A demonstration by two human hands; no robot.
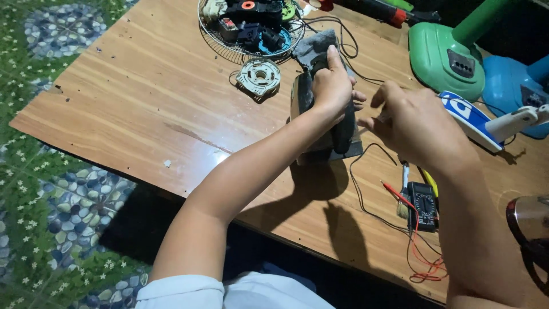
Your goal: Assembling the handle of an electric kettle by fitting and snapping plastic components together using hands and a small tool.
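My left hand [330, 86] grips a dark, rounded motor housing [345, 133] that stands on a grey cloth [313, 47] on the wooden table [143, 109]. The thumb points up along the housing's top. My right hand [413, 123] is just to the right of the housing, fingers curled toward it; whether it holds anything small is hidden. A thin black wire [359, 197] runs from the housing toward the table's near edge.
A wire fan guard [229, 48] holding dark parts lies at the back. A round white part [259, 75] lies beside it. A black multimeter [424, 206] with red leads [426, 269] lies at right, near a green fan base [443, 57] and blue one [512, 86].
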